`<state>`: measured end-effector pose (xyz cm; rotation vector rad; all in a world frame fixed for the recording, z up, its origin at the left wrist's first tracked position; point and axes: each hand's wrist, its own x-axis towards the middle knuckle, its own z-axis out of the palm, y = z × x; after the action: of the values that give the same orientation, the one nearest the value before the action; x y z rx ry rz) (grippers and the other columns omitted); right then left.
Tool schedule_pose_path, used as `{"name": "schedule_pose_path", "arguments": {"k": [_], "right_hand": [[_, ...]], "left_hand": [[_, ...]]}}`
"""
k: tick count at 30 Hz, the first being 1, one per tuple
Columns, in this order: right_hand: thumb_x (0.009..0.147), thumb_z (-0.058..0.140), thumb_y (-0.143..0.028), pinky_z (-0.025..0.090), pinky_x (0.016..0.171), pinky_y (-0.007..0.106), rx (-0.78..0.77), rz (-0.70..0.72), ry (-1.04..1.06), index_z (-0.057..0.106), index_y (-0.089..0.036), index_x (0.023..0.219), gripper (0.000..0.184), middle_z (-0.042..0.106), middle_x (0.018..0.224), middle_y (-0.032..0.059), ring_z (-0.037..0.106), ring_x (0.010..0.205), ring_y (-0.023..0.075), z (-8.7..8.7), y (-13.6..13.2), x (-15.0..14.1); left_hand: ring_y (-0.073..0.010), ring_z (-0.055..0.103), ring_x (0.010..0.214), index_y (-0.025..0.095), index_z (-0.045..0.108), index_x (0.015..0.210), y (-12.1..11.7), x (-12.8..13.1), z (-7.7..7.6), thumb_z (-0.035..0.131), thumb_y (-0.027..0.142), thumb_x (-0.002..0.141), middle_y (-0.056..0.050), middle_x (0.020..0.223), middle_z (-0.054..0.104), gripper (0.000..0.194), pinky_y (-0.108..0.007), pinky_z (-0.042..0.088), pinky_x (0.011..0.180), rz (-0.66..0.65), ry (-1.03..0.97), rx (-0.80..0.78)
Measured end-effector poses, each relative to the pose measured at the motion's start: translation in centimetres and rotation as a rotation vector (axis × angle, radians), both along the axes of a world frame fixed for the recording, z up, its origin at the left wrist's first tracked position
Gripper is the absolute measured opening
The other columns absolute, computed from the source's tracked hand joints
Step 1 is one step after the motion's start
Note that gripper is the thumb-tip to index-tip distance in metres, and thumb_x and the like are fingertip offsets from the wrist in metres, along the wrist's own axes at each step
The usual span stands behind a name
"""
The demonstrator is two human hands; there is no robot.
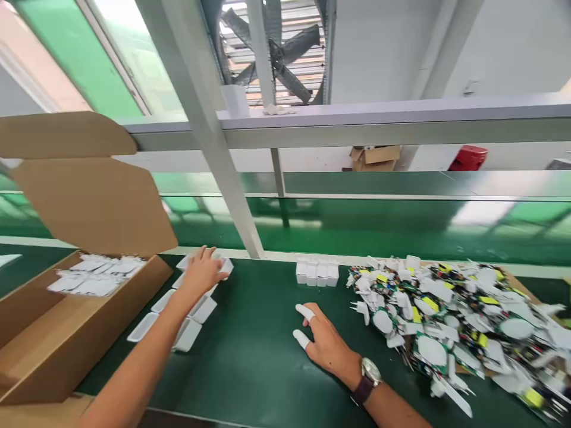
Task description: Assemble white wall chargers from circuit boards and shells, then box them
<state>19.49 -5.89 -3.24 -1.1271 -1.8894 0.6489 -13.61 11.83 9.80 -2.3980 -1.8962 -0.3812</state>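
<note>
My left hand (pixel 203 274) reaches over the far end of a group of white plastic casings (pixel 186 334), laid out in rows on the green table. Its fingers are apart, touching or just above the farthest casings; their tips are partly hidden. Low over the bare tabletop, my right hand (pixel 329 345) has its thumb and finger spread, with nothing between them. White finger covers sit on two of its digits, and a watch (pixel 370 371) is on the wrist. Beyond that hand stands a short row of small white blocks (pixel 317 273).
A large heap of white plastic pieces with green circuit boards, wires and yellow parts (pixel 446 324) spreads over the right side. At the left, an open cardboard box (pixel 89 315) holds several white pieces. A slanting metal post (pixel 223 172) rises behind the table near the rail (pixel 379 128).
</note>
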Motion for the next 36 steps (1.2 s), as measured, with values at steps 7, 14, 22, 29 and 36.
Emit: {"name": "schedule_pose_path", "arguments": {"k": [7, 14, 22, 29, 36], "right_hand": [[0.092, 0.060, -0.021, 0.056, 0.089, 0.037, -0.063, 0.005, -0.109, 0.050, -0.020, 0.138, 0.046, 0.061, 0.117, 0.0091, 0.063, 0.094, 0.0196, 2.8, 0.6, 1.0], [0.096, 0.058, -0.023, 0.044, 0.111, 0.053, 0.187, -0.307, -0.546, 0.058, -0.017, 0.133, 0.038, 0.062, 0.135, 0.0172, 0.054, 0.127, 0.0313, 11.0, 0.7, 9.4], [0.077, 0.053, -0.004, 0.034, 0.120, 0.055, 0.041, -0.442, -0.908, 0.063, -0.014, 0.119, 0.044, 0.071, 0.107, 0.0123, 0.063, 0.113, 0.0290, 14.0, 1.5, 18.0], [0.079, 0.060, -0.013, 0.040, 0.112, 0.055, 0.053, -0.440, -0.921, 0.056, -0.015, 0.133, 0.054, 0.061, 0.135, 0.0171, 0.054, 0.125, 0.0334, 13.7, 1.1, 17.8], [0.071, 0.060, -0.004, 0.045, 0.103, 0.052, 0.006, -0.444, -1.021, 0.068, -0.012, 0.105, 0.035, 0.067, 0.095, 0.0126, 0.059, 0.100, 0.0308, 14.9, 2.8, 17.9]], "left_hand": [[-0.0301, 0.065, 0.116, 0.021, 0.049, 0.066, -3.4, 7.6, -2.8, 0.054, 0.042, 0.083, -0.010, 0.132, 0.066, 0.028, -0.041, 0.051, 0.101, -0.339, -0.213, 0.034], [-0.0142, 0.067, 0.070, 0.021, 0.054, 0.072, -8.2, 14.1, -6.8, 0.049, 0.042, 0.095, -0.006, 0.115, 0.069, 0.031, -0.027, 0.054, 0.063, -0.660, -0.308, -0.016], [-0.0267, 0.068, 0.119, 0.025, 0.064, 0.129, -8.4, 12.2, -10.5, 0.059, 0.056, 0.095, -0.010, 0.145, 0.060, 0.046, -0.032, 0.061, 0.089, -0.729, -0.405, -0.007], [-0.0279, 0.066, 0.124, 0.024, 0.063, 0.134, -8.9, 12.1, -10.5, 0.055, 0.053, 0.098, -0.010, 0.148, 0.058, 0.047, -0.037, 0.061, 0.096, -0.732, -0.429, -0.018], [-0.0284, 0.061, 0.130, 0.023, 0.057, 0.141, -8.9, 12.0, -10.7, 0.055, 0.042, 0.099, -0.011, 0.153, 0.052, 0.046, -0.037, 0.060, 0.098, -0.788, -0.442, -0.003]]}}
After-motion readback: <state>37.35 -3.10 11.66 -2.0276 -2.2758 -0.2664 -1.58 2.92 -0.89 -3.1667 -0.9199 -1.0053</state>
